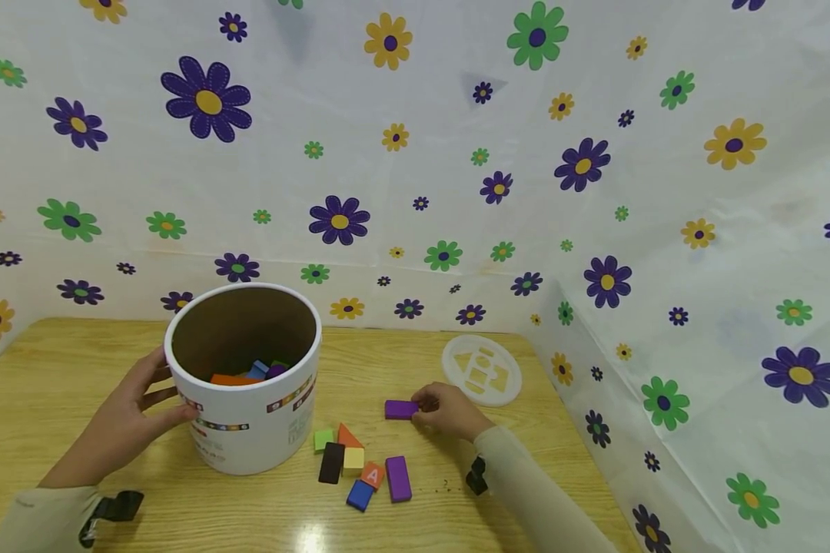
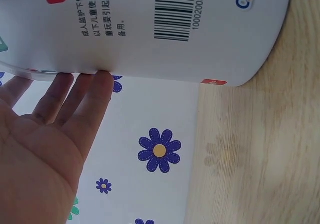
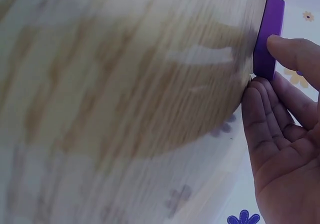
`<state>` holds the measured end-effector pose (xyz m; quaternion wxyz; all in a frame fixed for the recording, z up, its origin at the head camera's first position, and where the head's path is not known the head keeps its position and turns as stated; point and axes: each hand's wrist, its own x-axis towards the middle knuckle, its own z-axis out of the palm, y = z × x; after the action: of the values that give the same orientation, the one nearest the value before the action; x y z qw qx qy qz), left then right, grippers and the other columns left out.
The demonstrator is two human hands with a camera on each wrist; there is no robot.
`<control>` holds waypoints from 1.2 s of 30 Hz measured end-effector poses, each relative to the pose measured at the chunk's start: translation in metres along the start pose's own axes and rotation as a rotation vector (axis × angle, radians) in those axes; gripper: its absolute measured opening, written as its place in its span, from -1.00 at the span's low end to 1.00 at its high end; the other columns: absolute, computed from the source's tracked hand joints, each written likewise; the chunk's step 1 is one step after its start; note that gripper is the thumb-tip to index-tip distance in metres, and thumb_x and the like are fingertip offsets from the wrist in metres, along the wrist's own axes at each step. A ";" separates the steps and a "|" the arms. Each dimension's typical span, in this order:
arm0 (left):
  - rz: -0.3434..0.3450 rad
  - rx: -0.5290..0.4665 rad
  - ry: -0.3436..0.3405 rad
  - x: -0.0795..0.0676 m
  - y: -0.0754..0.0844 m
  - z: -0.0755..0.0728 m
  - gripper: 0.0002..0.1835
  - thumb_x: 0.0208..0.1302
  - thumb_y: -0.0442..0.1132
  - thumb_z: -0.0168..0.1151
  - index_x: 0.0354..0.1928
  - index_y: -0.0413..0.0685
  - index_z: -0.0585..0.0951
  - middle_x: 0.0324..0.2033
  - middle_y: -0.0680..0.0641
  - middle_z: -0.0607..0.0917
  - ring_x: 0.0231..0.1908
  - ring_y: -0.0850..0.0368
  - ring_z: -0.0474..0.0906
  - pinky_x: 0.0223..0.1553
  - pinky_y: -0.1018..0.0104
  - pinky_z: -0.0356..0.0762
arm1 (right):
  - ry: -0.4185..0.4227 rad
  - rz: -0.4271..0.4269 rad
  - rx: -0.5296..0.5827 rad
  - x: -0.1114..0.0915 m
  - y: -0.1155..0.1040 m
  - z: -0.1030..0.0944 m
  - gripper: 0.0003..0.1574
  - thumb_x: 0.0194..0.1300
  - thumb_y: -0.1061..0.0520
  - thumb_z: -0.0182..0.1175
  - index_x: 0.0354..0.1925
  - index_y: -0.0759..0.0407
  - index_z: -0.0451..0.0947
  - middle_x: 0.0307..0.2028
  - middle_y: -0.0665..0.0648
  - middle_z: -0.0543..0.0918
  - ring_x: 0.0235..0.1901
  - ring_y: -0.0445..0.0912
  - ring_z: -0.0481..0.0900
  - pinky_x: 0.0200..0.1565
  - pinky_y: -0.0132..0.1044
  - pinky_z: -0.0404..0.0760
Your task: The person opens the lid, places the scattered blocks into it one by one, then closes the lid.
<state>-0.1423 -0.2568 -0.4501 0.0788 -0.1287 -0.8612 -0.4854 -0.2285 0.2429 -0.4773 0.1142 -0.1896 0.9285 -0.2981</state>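
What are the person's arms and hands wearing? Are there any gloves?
No gloves: the left hand and right hand are bare. The arms have long, pale beige sleeves, a left sleeve and a right sleeve. Each wrist has something small and black on it, left piece and right piece; I can't tell exactly what they are.

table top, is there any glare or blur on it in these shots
Head view: a bright glare spot on the table at the bottom edge; left wrist view: a faint flower reflection, while print on the white bucket looks crisp; right wrist view: broad pale sheen with dim reflected flowers, the grain soft beside the clearer purple block.
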 end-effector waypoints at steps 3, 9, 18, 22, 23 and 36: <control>-0.004 0.001 -0.004 0.001 0.001 0.000 0.07 0.34 -0.21 0.45 0.66 0.41 -0.06 0.52 -0.22 0.19 0.17 0.51 0.22 0.00 0.75 0.43 | 0.002 0.011 0.011 -0.001 0.001 0.000 -0.65 0.33 0.10 0.43 0.05 0.16 0.70 -0.10 0.01 0.71 -0.11 -0.11 0.66 -0.01 -0.16 0.71; 0.008 -0.008 -0.006 0.001 0.001 0.001 0.07 0.34 -0.23 0.44 0.66 0.39 -0.05 0.52 -0.22 0.19 0.17 0.55 0.21 0.01 0.74 0.44 | 0.001 0.020 0.015 -0.001 0.001 0.000 -0.65 0.33 0.10 0.42 0.06 0.14 0.70 -0.12 -0.01 0.70 -0.12 -0.14 0.64 -0.01 -0.18 0.69; 0.007 -0.007 -0.003 0.000 0.001 0.000 0.07 0.33 -0.22 0.45 0.66 0.40 -0.04 0.51 -0.21 0.21 0.17 0.55 0.21 0.02 0.72 0.46 | -0.010 0.005 0.014 0.000 -0.002 0.000 -0.63 0.32 0.11 0.43 0.07 0.16 0.68 -0.14 0.00 0.70 -0.15 -0.14 0.63 -0.08 -0.20 0.69; 0.005 -0.007 -0.002 -0.001 0.003 0.000 0.06 0.33 -0.22 0.45 0.66 0.39 -0.04 0.51 -0.21 0.21 0.17 0.54 0.22 0.03 0.73 0.45 | -0.016 0.000 0.003 0.001 -0.001 0.000 -0.62 0.32 0.11 0.44 0.07 0.16 0.68 -0.15 -0.01 0.69 -0.15 -0.14 0.63 -0.09 -0.20 0.68; 0.006 -0.008 -0.002 -0.001 0.003 0.001 0.06 0.33 -0.22 0.45 0.66 0.39 -0.04 0.50 -0.22 0.21 0.17 0.54 0.22 0.02 0.73 0.45 | -0.018 0.001 0.003 0.001 0.000 0.000 -0.62 0.32 0.11 0.44 0.07 0.16 0.68 -0.15 -0.01 0.69 -0.15 -0.14 0.62 -0.09 -0.20 0.68; 0.014 -0.011 0.007 -0.001 0.002 0.001 0.07 0.32 -0.23 0.46 0.66 0.38 -0.04 0.50 -0.23 0.20 0.16 0.58 0.21 0.02 0.75 0.44 | -0.007 0.028 0.030 0.002 0.001 0.002 -0.64 0.33 0.12 0.43 0.07 0.13 0.68 -0.14 -0.01 0.68 -0.16 -0.16 0.60 -0.12 -0.25 0.66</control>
<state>-0.1410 -0.2551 -0.4487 0.0845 -0.1333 -0.8574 -0.4899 -0.2296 0.2423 -0.4799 0.1243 -0.1758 0.9262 -0.3096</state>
